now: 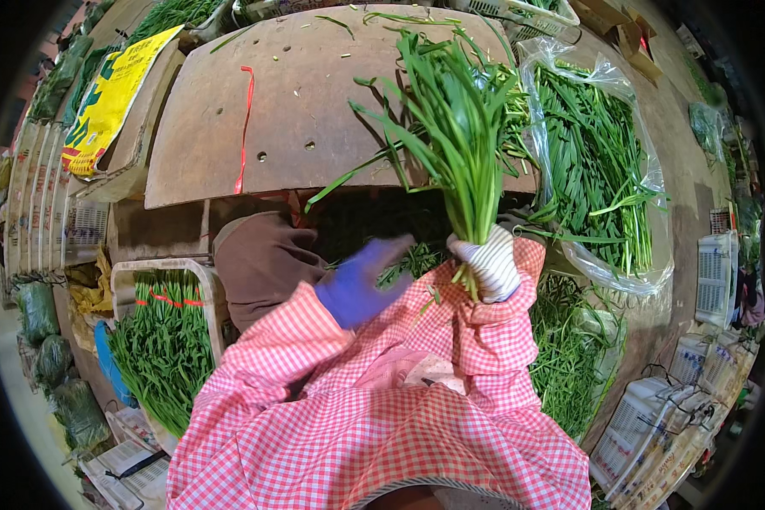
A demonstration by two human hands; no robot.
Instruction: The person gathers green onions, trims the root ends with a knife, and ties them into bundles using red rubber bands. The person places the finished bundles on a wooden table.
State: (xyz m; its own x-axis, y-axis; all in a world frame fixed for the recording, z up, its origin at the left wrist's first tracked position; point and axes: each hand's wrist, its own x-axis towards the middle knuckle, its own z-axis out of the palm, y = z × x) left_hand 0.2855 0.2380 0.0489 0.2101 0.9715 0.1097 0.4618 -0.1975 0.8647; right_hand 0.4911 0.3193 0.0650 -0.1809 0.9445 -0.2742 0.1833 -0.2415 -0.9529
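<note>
My right hand [489, 264], in a striped white glove, grips a bunch of long green leafy stalks [468, 153] near their cut ends. The leaves fan out over the wooden board [197, 127]. My left hand [366, 280], in a blue-purple glove and blurred, is held apart from the bunch with its fingers spread and nothing seen in it. A red tie strip [247, 127] lies on the board's left half. Right of the board, a clear plastic bag [660, 255] holds many more stalks [586, 146].
At my left a crate [213, 299] holds stalks bundled with red ties [166, 298]. A yellow printed sheet [118, 95] covers a box at the upper left. Loose greens [564, 357] lie at my right. White plastic crates [637, 427] stand at the lower right.
</note>
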